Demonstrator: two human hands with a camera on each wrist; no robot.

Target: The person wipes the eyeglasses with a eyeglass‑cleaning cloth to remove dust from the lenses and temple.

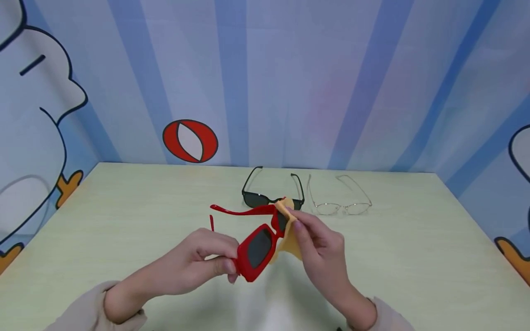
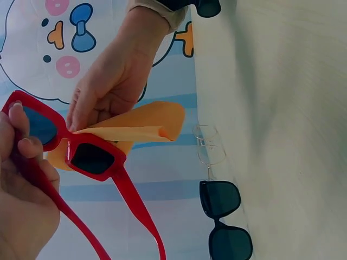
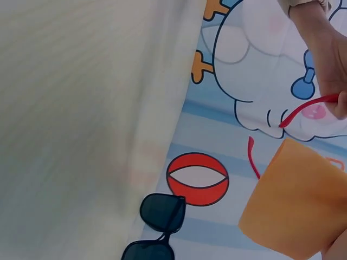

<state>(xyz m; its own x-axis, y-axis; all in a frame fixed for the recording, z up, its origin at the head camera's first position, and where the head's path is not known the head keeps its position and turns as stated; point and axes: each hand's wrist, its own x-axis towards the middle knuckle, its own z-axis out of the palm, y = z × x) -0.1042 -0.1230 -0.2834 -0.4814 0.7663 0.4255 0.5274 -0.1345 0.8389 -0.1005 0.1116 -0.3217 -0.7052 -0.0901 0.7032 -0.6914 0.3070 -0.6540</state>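
Red-framed sunglasses (image 1: 258,250) with dark lenses are held up over the table, their temples unfolded and pointing left. My left hand (image 1: 207,257) grips them at the outer end of one lens, thumb in front. At the other lens, my right hand (image 1: 320,243) pinches a yellow-orange cloth (image 1: 293,243) that wraps over that lens's edge. In the left wrist view the cloth (image 2: 157,122) lies folded across the frame near the bridge. It hides most of the sunglasses in the right wrist view, where a red temple (image 3: 309,108) sticks out beyond the cloth (image 3: 298,200).
Behind the hands, black sunglasses (image 1: 256,200) lie on the pale table (image 1: 145,197) with temples unfolded. Thin-rimmed clear eyeglasses (image 1: 342,209) are to their right. A blue striped cartoon backdrop (image 1: 281,82) rises at the table's far edge.
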